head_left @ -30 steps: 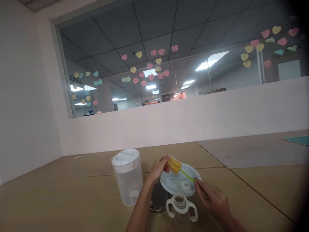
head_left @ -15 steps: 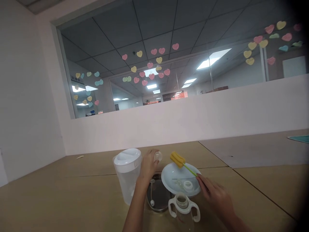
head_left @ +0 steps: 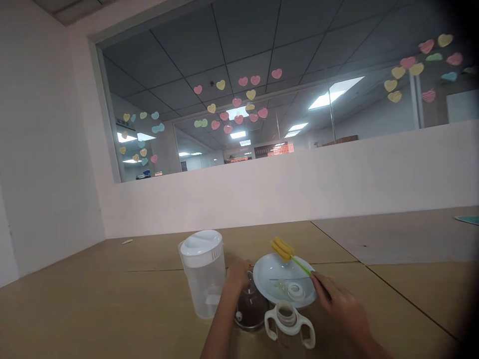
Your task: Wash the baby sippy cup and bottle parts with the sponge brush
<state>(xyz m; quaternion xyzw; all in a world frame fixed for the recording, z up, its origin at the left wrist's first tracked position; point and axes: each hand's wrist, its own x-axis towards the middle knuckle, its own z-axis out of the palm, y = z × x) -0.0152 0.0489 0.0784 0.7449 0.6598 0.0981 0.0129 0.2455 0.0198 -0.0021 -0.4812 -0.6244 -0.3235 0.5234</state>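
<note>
My left hand (head_left: 238, 277) is closed on a clear, dome-shaped piece (head_left: 249, 285) over the round metal tray (head_left: 253, 326). A small white part (head_left: 239, 316) lies in that tray. My right hand (head_left: 337, 298) grips the green handle of a brush with a yellow sponge head (head_left: 283, 249), held above the white bowl (head_left: 264, 267). Inside the bowl lie a white ring (head_left: 295, 290) and a translucent piece (head_left: 280, 286). An open bottle with two white handles (head_left: 288, 324) stands upright in front of the bowl.
A translucent pitcher with a white lid (head_left: 202, 271) stands left of my left hand. Behind the wooden table (head_left: 112, 299) is a white wall with a window (head_left: 243, 109) bearing heart stickers. A teal item (head_left: 467, 219) lies at the far right.
My left hand has lowered the clear piece from beside the pitcher's lid to the metal tray. My right hand still holds the brush over the bowl. The view has shifted slightly.
</note>
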